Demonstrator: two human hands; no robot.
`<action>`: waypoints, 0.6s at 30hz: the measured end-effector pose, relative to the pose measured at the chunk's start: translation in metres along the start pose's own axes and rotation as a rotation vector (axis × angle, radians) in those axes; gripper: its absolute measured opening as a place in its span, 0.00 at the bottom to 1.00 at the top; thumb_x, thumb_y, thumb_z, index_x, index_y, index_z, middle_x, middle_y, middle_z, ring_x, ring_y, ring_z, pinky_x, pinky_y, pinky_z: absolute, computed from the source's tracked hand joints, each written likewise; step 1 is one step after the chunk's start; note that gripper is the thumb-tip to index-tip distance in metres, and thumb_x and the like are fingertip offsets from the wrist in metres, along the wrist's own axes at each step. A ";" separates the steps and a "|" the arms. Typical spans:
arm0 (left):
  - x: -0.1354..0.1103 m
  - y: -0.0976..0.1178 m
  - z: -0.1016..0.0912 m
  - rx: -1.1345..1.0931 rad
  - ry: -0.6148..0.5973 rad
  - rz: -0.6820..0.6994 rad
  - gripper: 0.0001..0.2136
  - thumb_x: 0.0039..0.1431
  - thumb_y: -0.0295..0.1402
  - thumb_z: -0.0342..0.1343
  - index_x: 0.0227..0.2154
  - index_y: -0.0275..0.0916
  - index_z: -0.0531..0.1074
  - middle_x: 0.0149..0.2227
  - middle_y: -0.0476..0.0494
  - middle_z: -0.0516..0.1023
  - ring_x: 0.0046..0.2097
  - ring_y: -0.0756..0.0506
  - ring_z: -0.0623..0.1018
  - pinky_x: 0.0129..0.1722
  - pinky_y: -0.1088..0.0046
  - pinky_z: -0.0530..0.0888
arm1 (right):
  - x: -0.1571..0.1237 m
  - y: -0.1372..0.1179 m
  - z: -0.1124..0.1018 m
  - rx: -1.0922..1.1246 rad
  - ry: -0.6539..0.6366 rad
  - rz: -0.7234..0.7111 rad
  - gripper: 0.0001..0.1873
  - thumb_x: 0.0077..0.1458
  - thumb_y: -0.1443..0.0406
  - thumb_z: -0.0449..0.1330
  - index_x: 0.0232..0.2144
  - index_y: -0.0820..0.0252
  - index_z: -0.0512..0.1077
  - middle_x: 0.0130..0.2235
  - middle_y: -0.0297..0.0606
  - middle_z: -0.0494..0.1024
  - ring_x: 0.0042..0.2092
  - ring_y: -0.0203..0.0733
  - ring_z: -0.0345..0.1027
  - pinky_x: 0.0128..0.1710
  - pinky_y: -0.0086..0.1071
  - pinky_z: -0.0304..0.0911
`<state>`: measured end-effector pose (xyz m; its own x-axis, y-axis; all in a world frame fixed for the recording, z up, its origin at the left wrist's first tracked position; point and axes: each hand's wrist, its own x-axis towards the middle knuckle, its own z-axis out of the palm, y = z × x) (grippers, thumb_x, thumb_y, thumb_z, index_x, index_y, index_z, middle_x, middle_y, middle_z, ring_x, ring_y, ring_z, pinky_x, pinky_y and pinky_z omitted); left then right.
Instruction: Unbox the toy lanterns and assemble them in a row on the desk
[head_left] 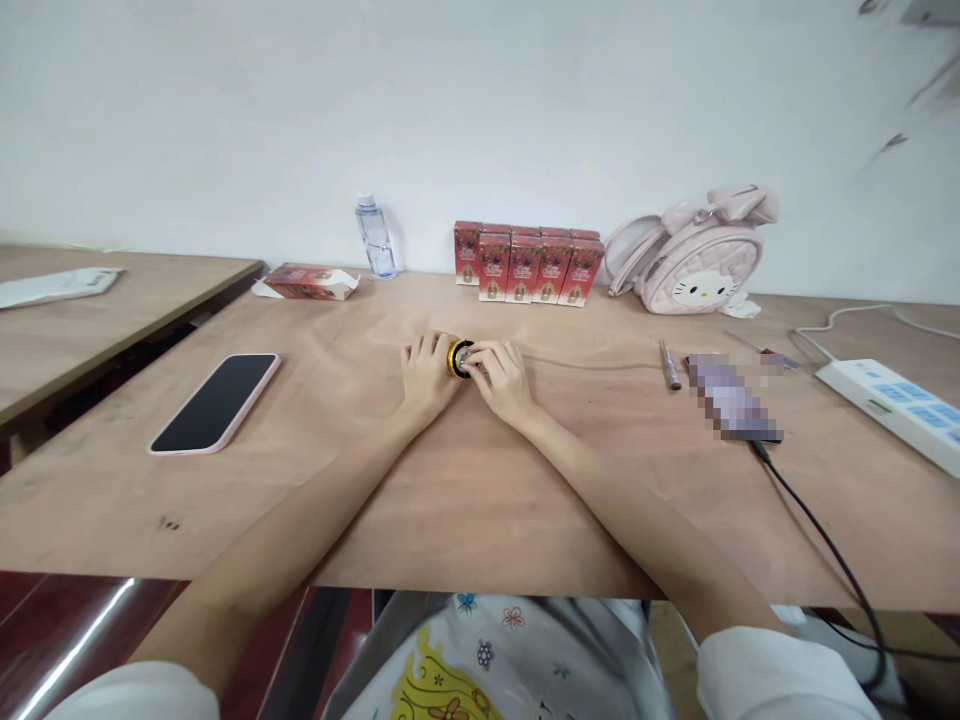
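Observation:
Both my hands meet at the middle of the wooden table. My left hand is curled around a small round gold and black object, holding it from the left. The fingers of my right hand are pinched on the object's silvery right end. Both forearms rest stretched out over the tabletop.
A black phone in a pink case lies at the left. A water bottle, an open red box and a row of red boxes stand by the wall with a pink bag. A small screwdriver, a blurred item with a black cable and a power strip lie at the right.

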<state>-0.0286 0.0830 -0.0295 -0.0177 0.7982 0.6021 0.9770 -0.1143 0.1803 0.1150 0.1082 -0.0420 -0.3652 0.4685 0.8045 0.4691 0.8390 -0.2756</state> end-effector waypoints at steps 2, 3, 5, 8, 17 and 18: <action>0.000 0.000 0.000 -0.001 -0.004 -0.001 0.13 0.58 0.39 0.52 0.43 0.41 0.69 0.45 0.38 0.75 0.46 0.38 0.71 0.43 0.63 0.60 | 0.000 0.000 0.000 0.024 0.001 -0.020 0.10 0.62 0.64 0.51 0.31 0.57 0.71 0.39 0.41 0.77 0.43 0.45 0.66 0.44 0.40 0.58; 0.000 0.000 0.000 -0.002 -0.008 -0.003 0.12 0.58 0.39 0.52 0.43 0.41 0.69 0.45 0.38 0.75 0.46 0.38 0.71 0.43 0.62 0.60 | -0.001 0.000 0.000 0.040 -0.007 -0.031 0.11 0.62 0.64 0.50 0.31 0.56 0.71 0.38 0.40 0.78 0.43 0.45 0.66 0.43 0.40 0.58; 0.000 0.001 -0.001 -0.006 -0.016 -0.005 0.12 0.57 0.37 0.52 0.43 0.41 0.69 0.45 0.38 0.75 0.47 0.38 0.71 0.44 0.62 0.60 | -0.001 0.000 0.000 0.073 -0.025 -0.041 0.13 0.62 0.65 0.49 0.31 0.55 0.72 0.37 0.39 0.78 0.43 0.45 0.66 0.44 0.41 0.58; 0.000 0.001 -0.002 -0.006 -0.022 -0.011 0.12 0.57 0.37 0.53 0.43 0.41 0.69 0.45 0.38 0.75 0.47 0.37 0.71 0.44 0.62 0.60 | -0.001 0.000 0.000 0.093 -0.029 -0.035 0.13 0.63 0.65 0.48 0.32 0.55 0.72 0.36 0.39 0.78 0.43 0.45 0.67 0.44 0.41 0.58; 0.000 0.000 0.001 0.009 -0.004 0.004 0.12 0.57 0.37 0.52 0.43 0.40 0.69 0.46 0.38 0.74 0.47 0.37 0.71 0.43 0.62 0.60 | -0.002 0.002 0.003 0.091 0.055 -0.116 0.10 0.61 0.68 0.50 0.31 0.58 0.69 0.34 0.41 0.78 0.39 0.43 0.68 0.40 0.38 0.63; 0.000 0.000 0.001 0.012 -0.004 0.005 0.12 0.57 0.37 0.52 0.43 0.40 0.69 0.46 0.38 0.74 0.47 0.37 0.71 0.43 0.61 0.60 | -0.002 0.002 0.003 0.096 0.053 -0.109 0.09 0.61 0.67 0.50 0.31 0.58 0.69 0.34 0.41 0.77 0.38 0.43 0.68 0.40 0.38 0.64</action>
<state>-0.0282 0.0836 -0.0304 -0.0115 0.7999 0.6000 0.9796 -0.1114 0.1673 0.1141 0.1102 -0.0462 -0.3660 0.3600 0.8582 0.3492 0.9079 -0.2319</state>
